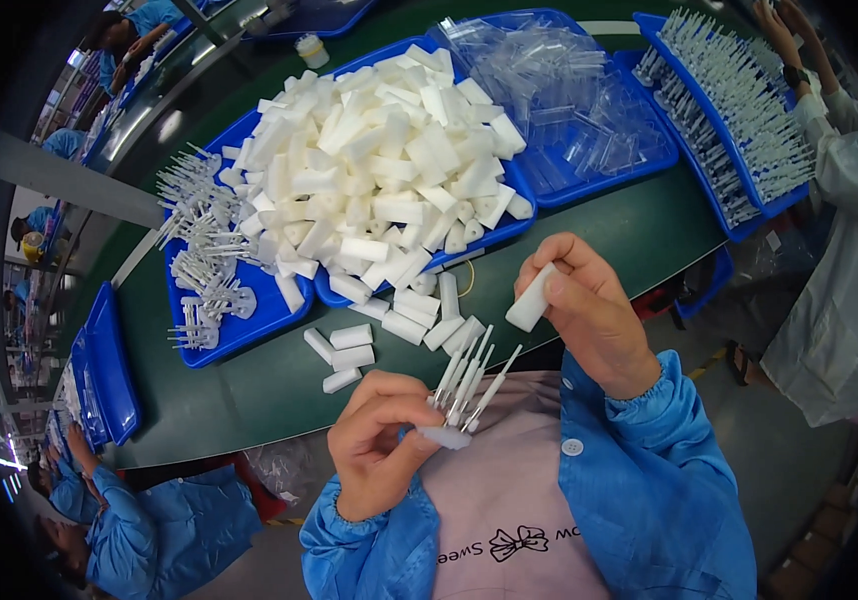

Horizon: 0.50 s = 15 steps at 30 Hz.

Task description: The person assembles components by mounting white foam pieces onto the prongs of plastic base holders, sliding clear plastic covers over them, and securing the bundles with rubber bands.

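Note:
My left hand (381,440) pinches a white plastic piece with a rounded base (446,437), from which several thin white rods (469,382) stand up, tilted to the right. Higher and to the right, my right hand (589,315) grips a white foam block (530,303) between thumb and fingers. The block and the rod tips are apart. Beyond my left hand, several loose foam blocks (353,357) lie on the green table (219,405). A large heap of similar blocks (379,165) overfills a blue tray (497,240) in the middle.
Clusters of rods (211,250) fill a blue tray (274,322) at left. Clear plastic parts (589,120) lie in another at back right. Blue trays of upright rods (739,110) stand far right. Co-workers sit at lower left; another person (834,220) stands at right.

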Available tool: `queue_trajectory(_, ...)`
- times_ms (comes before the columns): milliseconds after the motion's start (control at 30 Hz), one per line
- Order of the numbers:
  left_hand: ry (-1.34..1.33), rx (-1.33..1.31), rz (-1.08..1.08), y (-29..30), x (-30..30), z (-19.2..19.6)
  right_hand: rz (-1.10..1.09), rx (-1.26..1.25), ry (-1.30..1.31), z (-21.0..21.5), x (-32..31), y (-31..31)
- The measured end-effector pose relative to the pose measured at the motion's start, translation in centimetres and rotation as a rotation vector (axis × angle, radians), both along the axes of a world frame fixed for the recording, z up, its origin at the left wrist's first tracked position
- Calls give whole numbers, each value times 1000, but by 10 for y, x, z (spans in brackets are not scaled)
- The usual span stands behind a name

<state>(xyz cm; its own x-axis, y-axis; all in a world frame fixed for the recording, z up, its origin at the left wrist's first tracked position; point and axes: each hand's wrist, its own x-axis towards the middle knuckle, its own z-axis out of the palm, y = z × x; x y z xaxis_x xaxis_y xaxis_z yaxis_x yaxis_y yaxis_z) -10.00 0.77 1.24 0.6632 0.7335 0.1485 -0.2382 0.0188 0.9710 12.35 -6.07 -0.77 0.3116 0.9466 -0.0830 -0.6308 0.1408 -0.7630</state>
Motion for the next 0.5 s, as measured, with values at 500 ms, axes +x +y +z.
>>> queue_trajectory(500,94,-49,-122,18,16,1,76,-27,-81,5,11,15)
